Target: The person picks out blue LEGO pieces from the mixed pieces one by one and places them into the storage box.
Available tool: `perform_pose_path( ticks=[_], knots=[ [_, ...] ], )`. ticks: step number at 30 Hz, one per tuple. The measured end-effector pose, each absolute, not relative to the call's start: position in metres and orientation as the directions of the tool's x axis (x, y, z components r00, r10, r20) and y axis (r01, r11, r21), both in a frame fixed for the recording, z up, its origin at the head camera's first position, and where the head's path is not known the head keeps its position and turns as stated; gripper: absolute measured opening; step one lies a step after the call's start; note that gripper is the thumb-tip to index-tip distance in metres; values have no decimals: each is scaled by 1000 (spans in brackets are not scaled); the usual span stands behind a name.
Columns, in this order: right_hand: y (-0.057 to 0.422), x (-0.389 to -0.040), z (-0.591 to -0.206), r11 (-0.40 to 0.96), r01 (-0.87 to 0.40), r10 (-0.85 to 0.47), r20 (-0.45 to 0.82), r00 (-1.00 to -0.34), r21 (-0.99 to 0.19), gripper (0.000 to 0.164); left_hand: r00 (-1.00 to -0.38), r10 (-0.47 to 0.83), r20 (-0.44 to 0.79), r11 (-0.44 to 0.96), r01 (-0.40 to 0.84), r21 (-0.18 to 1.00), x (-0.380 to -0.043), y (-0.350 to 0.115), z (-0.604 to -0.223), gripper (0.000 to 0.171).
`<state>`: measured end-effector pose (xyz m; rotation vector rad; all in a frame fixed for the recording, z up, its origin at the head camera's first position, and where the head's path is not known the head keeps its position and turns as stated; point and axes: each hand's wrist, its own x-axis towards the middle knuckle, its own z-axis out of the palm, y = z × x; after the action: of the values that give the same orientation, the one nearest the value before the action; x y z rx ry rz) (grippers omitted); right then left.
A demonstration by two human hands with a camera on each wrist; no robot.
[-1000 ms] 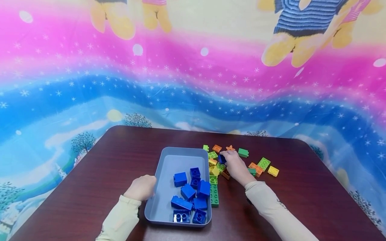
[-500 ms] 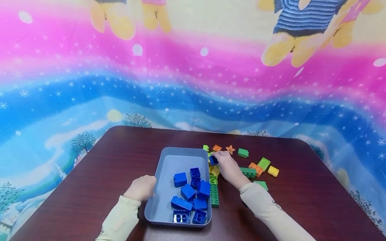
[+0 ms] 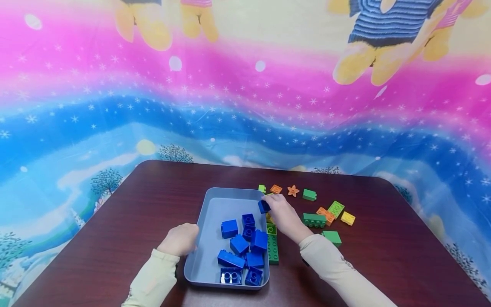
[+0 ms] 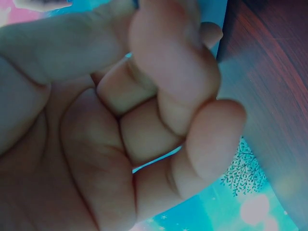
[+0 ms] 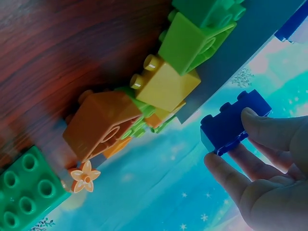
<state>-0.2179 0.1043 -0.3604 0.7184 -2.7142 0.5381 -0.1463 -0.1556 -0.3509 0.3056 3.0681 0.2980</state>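
In the head view, a grey tray (image 3: 215,196) holds several blue bricks (image 3: 229,229). My left hand (image 3: 178,239) grips its left rim; the left wrist view shows the fingers (image 4: 166,62) curled at the tray's edge (image 4: 219,29). My right hand (image 3: 285,215) pinches a blue toy brick (image 5: 233,120) between thumb and fingers, its studs showing in the right wrist view. That brick is held up at the tray's right rim, near the far corner.
Right of the tray lie loose bricks: a long green one (image 3: 272,249), a dark green one (image 3: 314,220), an orange one (image 3: 325,215) and a yellow one (image 3: 348,218). An orange flower piece (image 3: 293,190) lies farther back. A patterned cloth (image 3: 245,106) hangs behind the table (image 3: 161,187).
My right hand has carried the blue brick leftward from the loose pile to the tray's right rim, uncovering green bricks and the flower piece. The left hand and tray have stayed still.
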Motion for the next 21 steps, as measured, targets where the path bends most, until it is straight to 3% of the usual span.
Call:
perform_pose_path(
  ticks=[21],
  knots=[
    [82, -208, -357, 771, -570, -467, 356, -809, -284, 35, -979, 201, -22, 961, 192, 201, -147, -156, -352, 18]
  ],
)
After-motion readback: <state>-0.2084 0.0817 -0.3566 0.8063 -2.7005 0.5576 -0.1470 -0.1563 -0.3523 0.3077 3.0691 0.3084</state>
